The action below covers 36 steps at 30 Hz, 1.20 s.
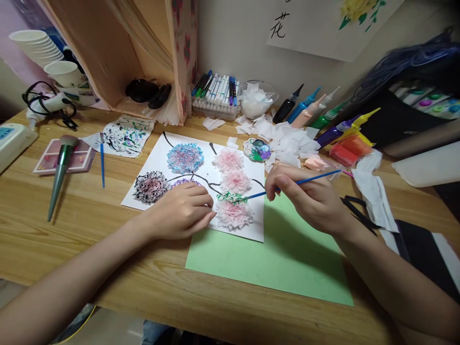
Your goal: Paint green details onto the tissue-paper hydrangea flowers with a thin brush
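Gripping a slim blue-handled paintbrush [319,176], the right hand [305,196] sits right of centre, its fingers clamped on the handle and the brush tip at a ruffled tissue flower dabbed with green [232,197], in the middle of the frame. That flower lies between pink ruffled tissue blooms [235,182] on a white paper sheet with painted black branches [205,163]. The left hand [183,211] rests on the sheet's lower edge, fingers bent and side by side; I cannot tell whether they close on anything beneath. It partly covers a purple-edged tissue flower [187,183], beside a black-tipped one [150,187] at its left. A pale green paper sheet [273,268] lies partly under the white one, on the wooden tabletop [154,287]. Just above centre right, a scalloped clear paint palette [257,150] stands beside crumpled white tissue scraps [287,139].
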Each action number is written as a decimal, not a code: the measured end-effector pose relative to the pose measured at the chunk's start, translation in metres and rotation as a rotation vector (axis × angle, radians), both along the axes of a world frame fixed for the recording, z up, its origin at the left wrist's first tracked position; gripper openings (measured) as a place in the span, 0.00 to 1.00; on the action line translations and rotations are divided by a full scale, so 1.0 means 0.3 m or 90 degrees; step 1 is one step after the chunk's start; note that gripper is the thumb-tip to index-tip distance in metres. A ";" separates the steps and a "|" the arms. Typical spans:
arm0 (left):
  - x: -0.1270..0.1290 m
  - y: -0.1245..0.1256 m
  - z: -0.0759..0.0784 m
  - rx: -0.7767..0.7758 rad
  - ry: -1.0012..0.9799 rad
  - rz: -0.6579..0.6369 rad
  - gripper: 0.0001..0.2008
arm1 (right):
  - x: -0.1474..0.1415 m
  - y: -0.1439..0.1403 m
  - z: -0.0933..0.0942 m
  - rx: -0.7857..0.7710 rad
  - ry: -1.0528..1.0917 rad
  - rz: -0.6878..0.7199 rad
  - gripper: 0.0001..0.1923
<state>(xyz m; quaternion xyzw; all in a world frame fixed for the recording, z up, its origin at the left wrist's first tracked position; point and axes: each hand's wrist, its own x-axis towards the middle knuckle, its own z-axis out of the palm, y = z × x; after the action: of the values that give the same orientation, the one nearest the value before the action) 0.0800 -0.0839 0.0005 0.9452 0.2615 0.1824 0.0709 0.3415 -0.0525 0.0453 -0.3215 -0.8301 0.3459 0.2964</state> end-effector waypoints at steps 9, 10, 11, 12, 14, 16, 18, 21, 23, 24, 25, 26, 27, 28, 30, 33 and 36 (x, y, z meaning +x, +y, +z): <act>-0.001 0.001 -0.003 0.001 0.000 0.000 0.13 | -0.002 -0.008 0.005 0.021 -0.011 0.012 0.20; -0.001 0.001 -0.003 0.000 -0.001 0.001 0.13 | -0.001 -0.008 0.005 0.020 -0.017 0.015 0.20; -0.002 0.001 -0.003 0.000 -0.002 0.001 0.13 | 0.000 -0.008 0.005 0.021 -0.023 0.018 0.19; -0.002 0.001 -0.002 -0.001 -0.002 0.001 0.13 | 0.001 -0.008 0.005 0.020 -0.028 0.021 0.19; -0.002 0.001 -0.002 -0.001 -0.002 0.001 0.13 | 0.004 -0.008 0.006 0.019 -0.024 0.020 0.19; -0.001 0.001 -0.002 -0.002 0.001 0.000 0.13 | 0.006 -0.008 0.006 0.016 -0.010 0.012 0.19; 0.000 0.001 -0.002 -0.003 0.002 0.002 0.13 | 0.006 -0.008 0.006 0.012 -0.006 0.015 0.20; 0.001 0.001 -0.002 -0.005 0.002 0.002 0.13 | 0.004 -0.007 0.007 0.016 -0.024 0.024 0.19; 0.001 0.001 -0.003 -0.002 0.002 0.001 0.14 | 0.003 -0.006 0.008 0.020 -0.022 0.016 0.19; 0.001 0.001 -0.004 -0.002 0.003 0.000 0.14 | 0.003 -0.006 0.009 0.021 -0.016 0.010 0.19; 0.001 0.001 -0.004 -0.001 0.004 0.000 0.14 | 0.003 -0.006 0.009 0.020 -0.010 0.007 0.19; 0.001 0.001 -0.005 -0.001 0.004 -0.001 0.14 | 0.003 -0.006 0.009 0.020 -0.007 0.008 0.20; 0.001 0.001 -0.005 -0.001 0.005 -0.002 0.14 | 0.003 -0.005 0.008 0.022 -0.010 0.012 0.20; 0.001 0.001 -0.006 -0.003 0.004 -0.002 0.14 | 0.002 -0.005 0.008 0.026 -0.018 0.017 0.19; 0.000 -0.001 -0.006 -0.006 0.002 -0.003 0.13 | 0.003 -0.002 0.009 0.038 -0.034 0.024 0.18; -0.003 -0.003 -0.004 0.001 -0.008 -0.001 0.13 | 0.017 0.004 0.031 0.073 -0.005 0.002 0.18; -0.008 -0.002 -0.002 0.021 -0.024 0.014 0.12 | 0.056 0.021 0.078 0.119 0.094 -0.102 0.19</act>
<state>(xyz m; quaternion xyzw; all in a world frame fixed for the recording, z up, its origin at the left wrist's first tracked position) 0.0776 -0.0845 0.0000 0.9397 0.2674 0.2053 0.0581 0.3583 -0.0463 0.0688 -0.3317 -0.8060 0.2652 0.4123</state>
